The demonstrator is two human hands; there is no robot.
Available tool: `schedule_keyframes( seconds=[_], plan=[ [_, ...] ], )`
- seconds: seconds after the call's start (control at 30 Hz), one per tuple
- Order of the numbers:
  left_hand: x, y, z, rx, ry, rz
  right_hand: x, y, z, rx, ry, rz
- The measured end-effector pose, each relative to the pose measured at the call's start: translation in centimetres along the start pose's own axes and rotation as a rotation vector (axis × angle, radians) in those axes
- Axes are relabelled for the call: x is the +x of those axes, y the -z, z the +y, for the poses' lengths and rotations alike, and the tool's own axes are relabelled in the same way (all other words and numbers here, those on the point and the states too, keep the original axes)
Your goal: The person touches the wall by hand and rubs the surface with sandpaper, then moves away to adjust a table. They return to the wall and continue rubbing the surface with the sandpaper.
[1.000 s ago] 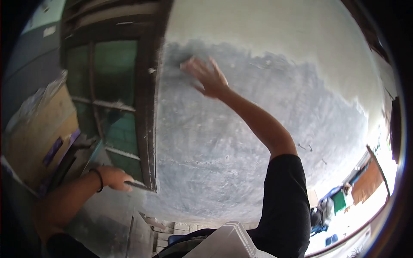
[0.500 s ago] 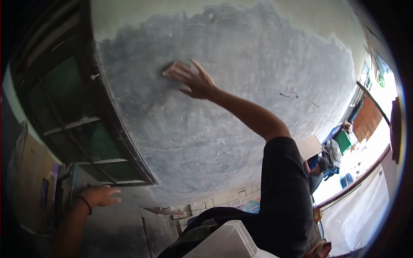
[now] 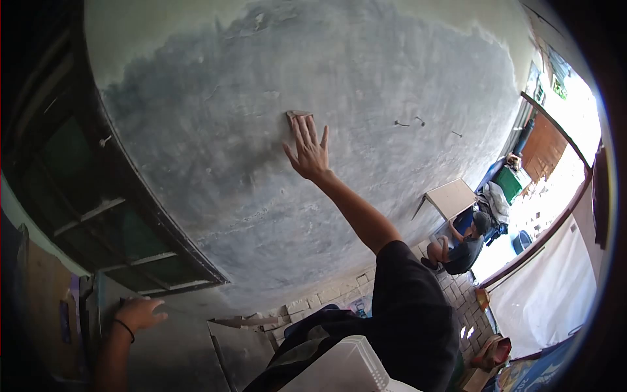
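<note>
Now our right hand [image 3: 309, 151], fingers spread, presses one sanding pad [image 3: 295, 115] farther right along the wall [image 3: 366, 78]; our left hand [image 3: 139, 312] rests open.

No text, label, brand, number or sign can be read anywhere. The wall [image 3: 366, 98] across the middle of the frame bears only scuffs, and the coloured panels [image 3: 522, 375] at lower right are too small and blurred to read.

The right hand [image 3: 308, 151] is stretched up high on the wall [image 3: 366, 78], fingers spread and pointing up, palm pressed flat. The right arm is almost straight. The left hand [image 3: 139, 313] is low, far below on the wall's left side, fingers loose and open.
</note>
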State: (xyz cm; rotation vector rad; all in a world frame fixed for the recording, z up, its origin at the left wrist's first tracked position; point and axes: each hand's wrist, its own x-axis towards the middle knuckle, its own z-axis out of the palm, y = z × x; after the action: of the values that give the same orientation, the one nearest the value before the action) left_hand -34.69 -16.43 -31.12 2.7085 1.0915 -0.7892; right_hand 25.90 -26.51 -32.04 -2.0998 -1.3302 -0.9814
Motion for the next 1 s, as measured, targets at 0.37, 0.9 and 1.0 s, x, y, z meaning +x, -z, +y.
schedule_keyframes(
  seconds=[0.37, 0.9, 1.0],
  plan=[
    [0.6, 0.0, 0.7, -0.019, -0.048, -0.036, 11.3, 9.8, 6.1, 0.208, -0.299, 0.345],
    [2.3, -1.9, -1.5, -0.012, -0.130, 0.024, 9.7, 8.6, 8.6, 0.091, -0.241, 0.278],
    [3.6, -2.5, -2.8, -0.050, -0.190, -0.006, 5.8, 8.7, 6.0, 0.019, -0.160, 0.105]
  ],
)
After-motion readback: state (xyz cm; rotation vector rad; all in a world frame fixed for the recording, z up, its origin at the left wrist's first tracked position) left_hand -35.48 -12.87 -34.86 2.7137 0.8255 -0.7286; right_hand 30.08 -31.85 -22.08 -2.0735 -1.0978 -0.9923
